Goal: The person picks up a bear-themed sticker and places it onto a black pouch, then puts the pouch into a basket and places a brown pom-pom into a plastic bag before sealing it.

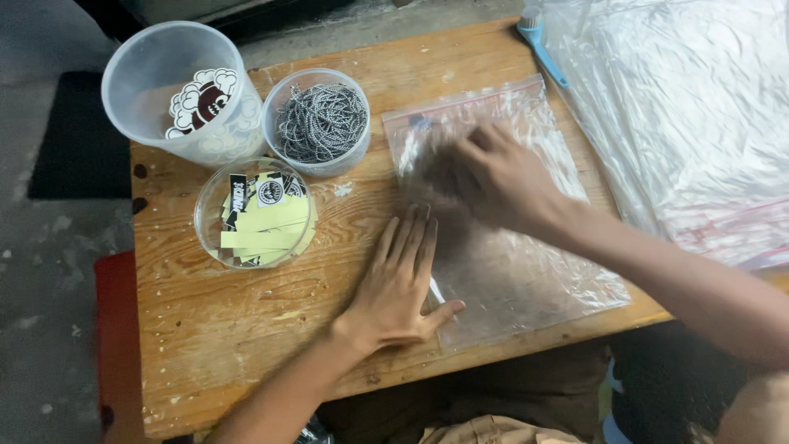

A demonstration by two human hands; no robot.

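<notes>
Hands work over a small wooden table point(246, 329), seen from the head camera looking down. A clear zip-top plastic bag point(526, 279) lies flat on the table's right half. The left hand point(399, 284) rests open, palm down, fingers straight and together, pressing the bag's left edge against the wood. The right hand point(493, 177) lies on the upper part of the bag (it is blurred, so I cannot tell whether its fingers grip anything). To the left stand three clear tubs: a tall one with a cartoon sticker point(181, 90), one of coiled ball chain point(320, 123), one of yellow paper tags point(255, 214). Crumpled plastic sheeting point(690, 115) and a blue brush point(540, 45) sit at the right.
</notes>
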